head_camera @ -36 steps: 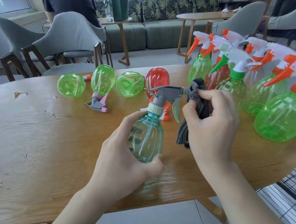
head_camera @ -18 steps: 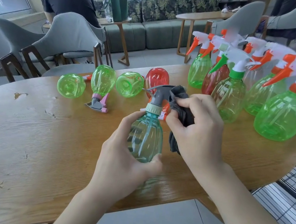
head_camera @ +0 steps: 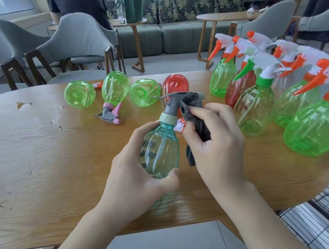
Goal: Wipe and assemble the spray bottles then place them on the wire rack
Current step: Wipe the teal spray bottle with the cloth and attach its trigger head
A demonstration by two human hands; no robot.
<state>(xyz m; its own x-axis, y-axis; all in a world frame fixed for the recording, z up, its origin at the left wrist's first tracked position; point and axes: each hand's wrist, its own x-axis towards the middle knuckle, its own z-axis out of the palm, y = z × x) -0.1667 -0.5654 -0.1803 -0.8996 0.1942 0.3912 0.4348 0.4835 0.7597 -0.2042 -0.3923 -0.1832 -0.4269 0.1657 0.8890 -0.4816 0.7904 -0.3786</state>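
Left hand (head_camera: 141, 176) wraps the belly of the translucent teal ribbed plastic spray bottle (head_camera: 160, 151), fingers round the far side and thumb on the near side; held upright just above the near edge of the worn wooden table (head_camera: 47, 160), likely so the head is free to be worked. Right hand (head_camera: 218, 145) grasps a bunched dark grey cloth (head_camera: 196, 127), pressing it against the right side of the bottle's grey trigger head (head_camera: 174, 102); cloth covers the nozzle end, trigger lever points left. Judgement: wipe of the head in progress, head already screwed on. Farther left on the table lie three clear green bottles (head_camera: 79, 94), one fitted with a pink-and-grey trigger head (head_camera: 109, 114), and a red bottle (head_camera: 176, 84) partly behind the held one, probably the pending batch. Far right stands a tight cluster of upright bottles with white-and-orange heads (head_camera: 315, 123), apparently finished. Black wire rack (head_camera: 328, 204) sits right of and below the table edge; held bottle not yet on it.
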